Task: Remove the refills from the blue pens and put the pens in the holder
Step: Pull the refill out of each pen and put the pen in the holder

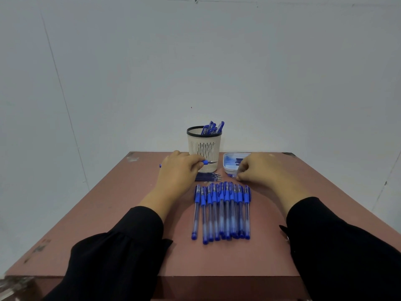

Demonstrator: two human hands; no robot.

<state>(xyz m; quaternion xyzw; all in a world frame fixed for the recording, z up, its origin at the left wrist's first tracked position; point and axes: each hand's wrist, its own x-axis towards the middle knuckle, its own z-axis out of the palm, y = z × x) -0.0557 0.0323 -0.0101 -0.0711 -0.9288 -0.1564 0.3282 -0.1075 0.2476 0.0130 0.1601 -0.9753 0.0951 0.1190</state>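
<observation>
Reddish-brown table [134, 216], worn patches at left edge and far corners. Near centre: row of capped blue pens [222, 210] side by side, caps far. Just beyond: small bunch of refills [207, 177]. Far centre: slotted white holder [204, 148], black rim. Right of it, a white tray [227, 168].

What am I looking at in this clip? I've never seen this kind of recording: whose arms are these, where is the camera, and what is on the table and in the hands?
There is no machine: a person in black sleeves works bare-handed, filmed by one wide-angle camera on their head looking down. On the brown table lies a row of blue pens; behind it a few loose refills, a white pen holder already holding pens, and a small white tray. The left hand holds an uncapped pen. The right hand pinches a small blue piece, perhaps a cap.
</observation>
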